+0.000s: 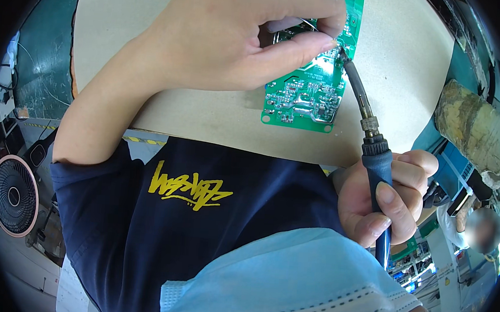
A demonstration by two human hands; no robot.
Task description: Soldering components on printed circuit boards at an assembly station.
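A green circuit board [304, 114] lies on the tan work surface, its face dotted with solder joints and small parts. My left hand [228, 37] reaches over its upper part, thumb and forefinger pinched together close to the board. A short length of thin silvery wire [308, 24] shows between those fingers; the rest of it is hidden. In my right hand [399, 194] is a soldering iron [377, 158], gripped round its dark blue handle. The iron slants up and left, and its dark tip meets the board's right edge beside the left fingertips. Whether the tip touches a joint I cannot tell.
The tan board [206, 116] covers the bench, with a green surface [48, 46] at its left. A round fan [14, 196] stands at lower left. To the right are a brown-stained cylinder [472, 126] and a blue box [454, 168]. Another person [457, 226] is farther back.
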